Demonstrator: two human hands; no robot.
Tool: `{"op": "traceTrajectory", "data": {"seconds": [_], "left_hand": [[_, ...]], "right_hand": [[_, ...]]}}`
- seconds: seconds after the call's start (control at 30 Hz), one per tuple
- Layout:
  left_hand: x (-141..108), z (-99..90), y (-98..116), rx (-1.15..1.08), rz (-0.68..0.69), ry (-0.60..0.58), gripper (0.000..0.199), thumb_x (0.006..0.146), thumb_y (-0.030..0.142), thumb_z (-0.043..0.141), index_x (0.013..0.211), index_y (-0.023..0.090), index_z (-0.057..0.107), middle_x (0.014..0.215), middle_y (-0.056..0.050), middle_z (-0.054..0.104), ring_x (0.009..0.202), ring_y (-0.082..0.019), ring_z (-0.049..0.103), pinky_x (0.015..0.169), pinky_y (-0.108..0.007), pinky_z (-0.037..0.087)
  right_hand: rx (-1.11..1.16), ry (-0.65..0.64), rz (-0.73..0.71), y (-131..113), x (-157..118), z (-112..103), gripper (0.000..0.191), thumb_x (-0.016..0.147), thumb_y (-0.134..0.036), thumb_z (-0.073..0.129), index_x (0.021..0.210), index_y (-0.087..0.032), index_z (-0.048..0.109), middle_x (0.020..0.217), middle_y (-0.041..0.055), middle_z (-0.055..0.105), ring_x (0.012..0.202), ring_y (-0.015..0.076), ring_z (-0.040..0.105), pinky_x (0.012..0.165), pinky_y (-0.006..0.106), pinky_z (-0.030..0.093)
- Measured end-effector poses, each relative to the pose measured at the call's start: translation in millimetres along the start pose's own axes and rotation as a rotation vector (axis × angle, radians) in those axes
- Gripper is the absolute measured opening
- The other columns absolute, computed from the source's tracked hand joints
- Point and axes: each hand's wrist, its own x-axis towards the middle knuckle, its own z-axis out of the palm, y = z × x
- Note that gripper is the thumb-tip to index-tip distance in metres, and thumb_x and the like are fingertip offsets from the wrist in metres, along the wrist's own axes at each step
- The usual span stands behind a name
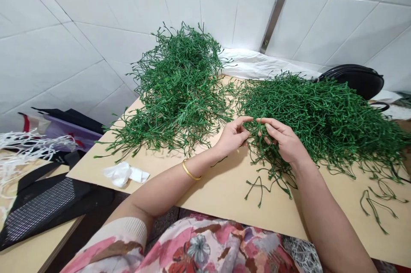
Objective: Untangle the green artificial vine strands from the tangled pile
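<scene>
Thin green cords with small tufted ends lie in two big heaps, one left (pixel 180 88) and one right (pixel 308 114), on a light wooden table. My left hand (pixel 234 136) is at the near edge between the heaps, thumb and index finger bent together around part of a green cord. Close beside it, my right hand (pixel 285 139) pinches green cord between thumb and fingers, with the other fingers curled under. Both hands' fingertips nearly meet. Just below them hangs or lies a small bunch of green cords (pixel 272 163); the fingers partly hide the pinched ends.
Crumpled white tissue (pixel 123 174) lies on the table's left side. A few loose cords (pixel 377 204) sit at the right. Behind are a black pouch (pixel 353 80), white plastic sheeting (pixel 253 63) and a tiled wall. White cords (pixel 28 148) and a black bag (pixel 48 204) are at far left.
</scene>
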Motion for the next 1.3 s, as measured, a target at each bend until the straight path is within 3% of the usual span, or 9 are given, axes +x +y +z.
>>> {"op": "traceTrajectory", "data": {"seconds": [0.2, 0.37, 0.5, 0.73, 1.07, 1.17, 1.3], "left_hand": [[-1, 0.6, 0, -0.051, 0.022, 0.082, 0.055, 0.064, 0.011, 0.055, 0.119, 0.016, 0.050, 0.057, 0.005, 0.052, 0.046, -0.006, 0.045, 0.047, -0.019, 0.037], [-2, -1.1, 6, -0.050, 0.050, 0.120, 0.061, 0.064, 0.009, 0.055, 0.123, 0.019, 0.046, 0.054, 0.006, 0.051, 0.045, -0.006, 0.044, 0.048, -0.019, 0.037], [-3, -1.1, 9, -0.037, 0.086, 0.109, 0.054, 0.066, 0.010, 0.053, 0.119, 0.018, 0.049, 0.056, 0.006, 0.051, 0.046, -0.006, 0.043, 0.050, -0.020, 0.039], [0, -2.2, 6, -0.064, 0.035, 0.142, 0.059, 0.064, 0.009, 0.056, 0.121, 0.018, 0.043, 0.049, 0.009, 0.044, 0.042, -0.006, 0.042, 0.046, -0.019, 0.036], [2, -2.4, 2, -0.061, 0.102, 0.172, 0.041, 0.065, 0.009, 0.052, 0.105, 0.017, 0.048, 0.054, 0.007, 0.047, 0.045, -0.005, 0.043, 0.048, -0.019, 0.036], [2, -2.1, 1, 0.020, 0.077, 0.154, 0.021, 0.066, 0.009, 0.049, 0.085, 0.013, 0.057, 0.054, 0.005, 0.047, 0.046, -0.005, 0.042, 0.048, -0.019, 0.036], [0, 2.5, 3, 0.073, -0.046, 0.062, 0.019, 0.066, 0.006, 0.046, 0.078, 0.012, 0.059, 0.053, 0.004, 0.048, 0.047, -0.005, 0.044, 0.048, -0.019, 0.036]], "right_hand": [[0.020, -0.095, 0.033, 0, 6, 0, 0.037, 0.078, -0.045, 0.050, 0.104, -0.020, 0.061, 0.072, -0.0006, 0.057, 0.068, 0.0121, 0.050, 0.063, 0.025, 0.041], [-0.039, -0.127, 0.026, 1, 5, 1, 0.037, 0.078, -0.046, 0.049, 0.101, -0.019, 0.062, 0.066, -0.0013, 0.050, 0.061, 0.0115, 0.045, 0.057, 0.024, 0.038], [0.131, -0.071, 0.082, -1, 2, 2, 0.038, 0.073, -0.039, 0.058, 0.108, -0.024, 0.058, 0.063, -0.0043, 0.044, 0.054, 0.0084, 0.038, 0.050, 0.021, 0.036], [0.251, -0.036, 0.215, -4, 1, 4, 0.029, 0.061, -0.037, 0.070, 0.079, -0.016, 0.062, 0.063, -0.0041, 0.048, 0.052, 0.0056, 0.040, 0.047, 0.020, 0.034], [-0.381, -0.241, 0.161, 1, 3, -9, 0.029, 0.061, -0.041, 0.066, 0.070, -0.015, 0.057, 0.055, -0.0058, 0.040, 0.051, 0.0071, 0.033, 0.050, 0.023, 0.027], [-0.538, -0.178, 0.051, 4, 5, -14, 0.022, 0.061, -0.033, 0.064, 0.074, -0.016, 0.059, 0.066, -0.0022, 0.046, 0.056, 0.0095, 0.040, 0.055, 0.025, 0.033], [-0.676, -0.060, -0.069, 2, 5, -13, 0.016, 0.066, -0.030, 0.057, 0.075, -0.017, 0.061, 0.078, 0.0025, 0.053, 0.063, 0.0125, 0.045, 0.060, 0.027, 0.037]]}}
